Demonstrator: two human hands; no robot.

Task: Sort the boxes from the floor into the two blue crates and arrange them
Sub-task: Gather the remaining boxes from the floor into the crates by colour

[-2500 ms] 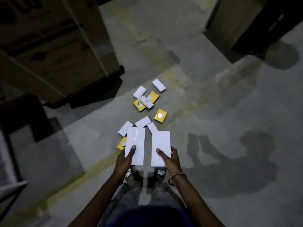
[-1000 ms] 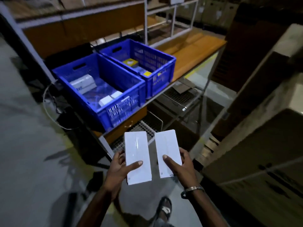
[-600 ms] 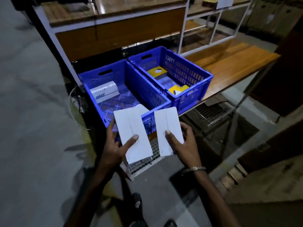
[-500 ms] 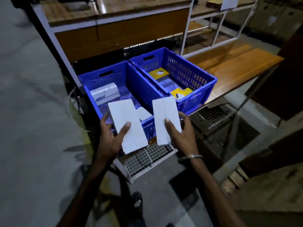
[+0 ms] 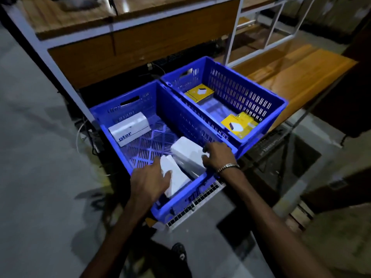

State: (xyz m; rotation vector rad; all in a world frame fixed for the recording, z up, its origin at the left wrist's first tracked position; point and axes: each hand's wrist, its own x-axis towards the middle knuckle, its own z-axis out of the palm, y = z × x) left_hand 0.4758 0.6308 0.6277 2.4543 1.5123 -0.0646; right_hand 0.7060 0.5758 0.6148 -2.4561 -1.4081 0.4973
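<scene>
Left hand [image 5: 150, 182]: lower centre of frame, fingers closed around the near end of a white box [image 5: 174, 177], which stands tilted against the front wall of the left crate [image 5: 128, 109]. Right hand [image 5: 216, 155]: just right of it, fingers curled on the near edge of a second white box [image 5: 187, 151] lying low inside the same crate; how firm the hold is cannot be told. Third white box, printed [image 5: 129, 128]: far left corner of that crate, well apart from the hands. Right crate [image 5: 267, 99]: touching the left one, upper right of centre, holding yellow boxes only, one far [image 5: 199, 94], one near [image 5: 240, 124]. Risk: the tilted box may topple onto its neighbour on release, or both may settle askew, since they lie close together and unaligned. Count: hands, two; crates, two; white boxes, three; yellow boxes, two.
</scene>
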